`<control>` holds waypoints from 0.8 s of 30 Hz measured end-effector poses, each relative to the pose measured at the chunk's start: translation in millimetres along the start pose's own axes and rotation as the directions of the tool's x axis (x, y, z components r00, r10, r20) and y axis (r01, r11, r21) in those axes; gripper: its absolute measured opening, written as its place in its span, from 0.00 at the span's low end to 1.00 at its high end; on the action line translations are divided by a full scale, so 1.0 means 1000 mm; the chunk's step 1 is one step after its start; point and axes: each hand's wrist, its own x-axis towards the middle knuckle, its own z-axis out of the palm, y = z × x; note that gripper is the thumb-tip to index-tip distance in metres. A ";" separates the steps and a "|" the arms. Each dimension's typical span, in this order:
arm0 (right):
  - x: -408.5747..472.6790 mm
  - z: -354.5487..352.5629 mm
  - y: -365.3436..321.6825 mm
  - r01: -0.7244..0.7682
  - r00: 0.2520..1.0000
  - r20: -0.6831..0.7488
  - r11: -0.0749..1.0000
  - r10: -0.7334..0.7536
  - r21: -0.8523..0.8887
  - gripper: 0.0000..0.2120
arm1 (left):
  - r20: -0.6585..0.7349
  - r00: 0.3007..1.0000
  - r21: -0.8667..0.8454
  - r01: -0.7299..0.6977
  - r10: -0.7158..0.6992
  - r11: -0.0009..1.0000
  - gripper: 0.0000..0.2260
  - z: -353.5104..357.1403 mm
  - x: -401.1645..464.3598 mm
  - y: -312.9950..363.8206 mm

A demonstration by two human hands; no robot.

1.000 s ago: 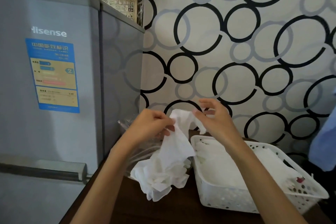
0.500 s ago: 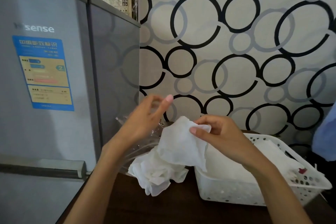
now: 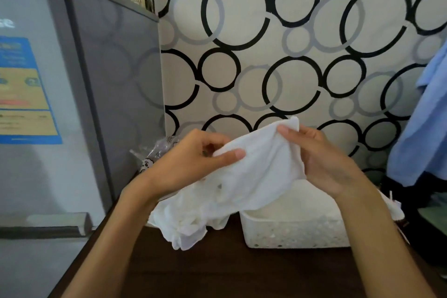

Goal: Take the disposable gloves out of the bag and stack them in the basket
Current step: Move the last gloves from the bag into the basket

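Above the near-left corner of the white perforated basket (image 3: 294,234), I hold one white disposable glove (image 3: 261,167) stretched between both hands. My left hand (image 3: 193,164) pinches its left edge, thumb on top and fingers curled behind. My right hand (image 3: 321,159) grips the upper right corner, thumb over the front, fingers hidden behind the film. The glove hangs in a slack sheet, and its lower end trails toward the loose heap of gloves (image 3: 183,222) lying on the dark worktop (image 3: 217,271) just left of the basket. Whether it touches the heap I cannot tell.

The clear plastic bag (image 3: 154,152) sits behind my left wrist, against the side of the grey fridge (image 3: 116,94); most of it is hidden. White material already lies inside the basket, so some gloves look stacked, though my right forearm covers much of it.

Step in hand, as I judge it: one glove separated and being spread flat before it goes on the stack. The task looks partway done, since the heap is not yet dealt with.

Next move calls for carrying the glove right, over the basket, keeping it taut so it lands flat. The film is thin and clingy; it may fold on itself or drag the heap along if the trailing end snags.

A blue garment (image 3: 425,113) hangs at far right.
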 end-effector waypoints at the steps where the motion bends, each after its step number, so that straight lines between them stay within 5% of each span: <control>1: 0.002 -0.001 0.002 -0.004 0.999 -0.043 1.000 0.005 0.028 0.10 | 0.007 1.000 -0.006 0.026 -0.026 1.000 0.13 0.001 -0.001 0.000; 4: 0.006 -0.006 0.006 0.009 0.971 -0.239 0.999 -0.017 -0.032 0.09 | -0.034 0.997 -0.073 0.065 -0.067 0.995 0.12 0.003 0.000 -0.008; 7: 0.007 -0.013 0.006 0.048 0.885 -0.426 0.948 -0.186 -0.314 0.09 | -0.090 0.991 -0.123 0.090 -0.102 0.988 0.14 0.006 0.003 -0.014; 11: 0.002 -0.030 0.008 0.180 0.743 -0.356 0.683 -0.566 -0.708 0.12 | -0.104 0.989 -0.109 0.089 -0.101 0.990 0.16 0.017 0.011 -0.018; 15: 0.001 -0.049 0.014 0.110 0.619 -0.329 0.494 -0.713 -0.863 0.14 | -0.321 0.943 -0.026 0.081 -0.086 0.996 0.14 0.057 0.027 -0.021; 20: 0.003 -0.050 0.009 0.192 0.623 -0.356 0.578 -0.697 -0.793 0.11 | -0.533 0.829 -0.075 0.154 -0.170 0.985 0.16 0.081 0.052 -0.017; 24: -0.004 -0.039 -0.003 0.277 0.681 -0.458 0.779 -0.572 -0.562 0.09 | -0.606 0.796 0.214 0.156 0.006 0.964 0.16 0.067 0.047 0.002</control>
